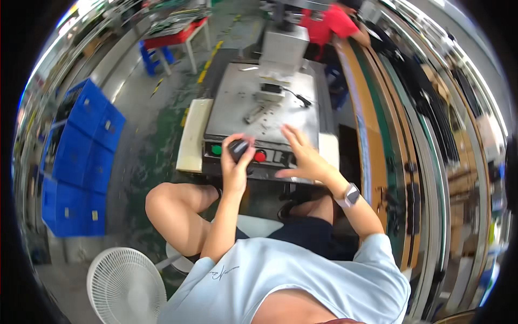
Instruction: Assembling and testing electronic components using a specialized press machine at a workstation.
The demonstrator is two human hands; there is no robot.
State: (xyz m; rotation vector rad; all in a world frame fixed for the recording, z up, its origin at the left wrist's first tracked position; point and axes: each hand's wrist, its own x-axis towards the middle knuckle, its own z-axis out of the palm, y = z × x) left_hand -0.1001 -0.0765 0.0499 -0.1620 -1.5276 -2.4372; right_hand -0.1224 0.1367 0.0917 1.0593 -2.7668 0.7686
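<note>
My left hand (233,171) is closed around a small rounded black plastic piece (237,150) in front of the machine's panel. Fingers hide part of that piece, so its exact kind is unclear. Apart from it, my right hand (306,159) hovers with fingers spread and nothing in it, near the right front of the metal worktable (226,116). Farther back, a black block (271,88) sits on a pale fixture (270,97) below the machine's grey head (283,51). A short black cable (302,99) lies to its right.
A green button (216,149) and a red button (260,156) line the front panel. Small bits and a metal block (256,113) lie on the worktable. Blue bins (81,156) stand left, a white fan (127,286) lower left. A person in red (329,26) is behind the machine.
</note>
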